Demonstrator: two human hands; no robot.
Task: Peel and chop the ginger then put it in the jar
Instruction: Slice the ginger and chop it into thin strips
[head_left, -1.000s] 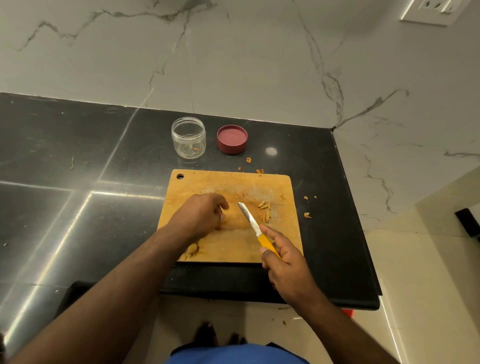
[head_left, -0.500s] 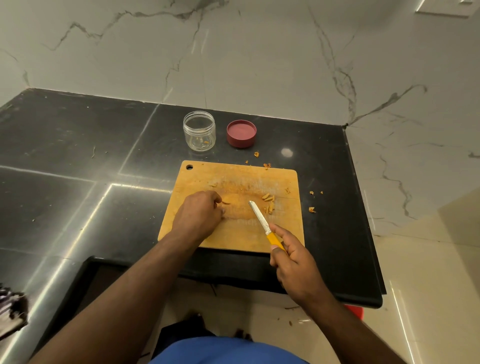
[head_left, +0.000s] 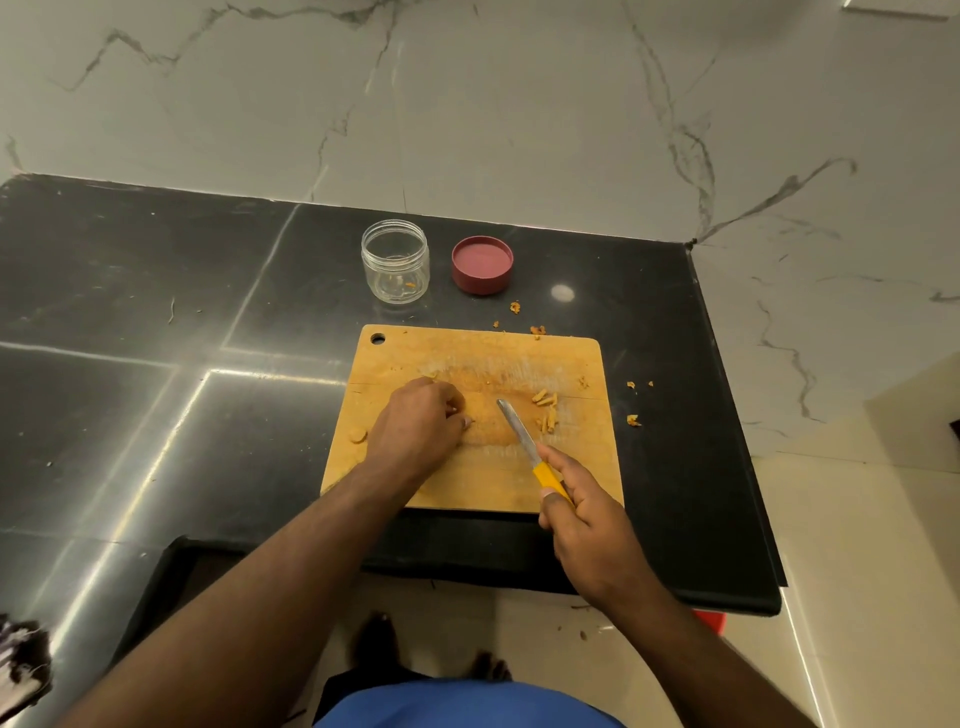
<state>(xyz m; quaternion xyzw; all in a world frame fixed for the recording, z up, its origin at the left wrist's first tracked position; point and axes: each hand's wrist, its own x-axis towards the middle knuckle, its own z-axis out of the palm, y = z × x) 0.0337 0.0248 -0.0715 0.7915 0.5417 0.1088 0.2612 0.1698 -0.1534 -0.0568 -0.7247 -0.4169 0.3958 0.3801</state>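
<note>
A wooden cutting board (head_left: 582, 467) lies on the black counter. My left hand (head_left: 418, 426) rests curled on the board's middle, its fingertips pinching a small piece of ginger that is mostly hidden. My right hand (head_left: 587, 512) grips the yellow handle of a knife (head_left: 517, 428) whose blade points up-left over the board. Chopped ginger sticks (head_left: 546, 408) lie to the right of the blade. A ginger slice (head_left: 357, 434) sits at the board's left edge. The open clear jar (head_left: 396, 261) stands behind the board, with a speck of ginger inside.
A red lid (head_left: 482, 264) lies upside down to the right of the jar. Ginger scraps (head_left: 632, 420) are scattered on the counter (head_left: 156, 364) right of and behind the board. The counter's front edge is near my body; a marble wall rises behind.
The camera view shifted, so the board sits slightly lower and more central. Both hands and the knife keep nearly the same pose on the board.
</note>
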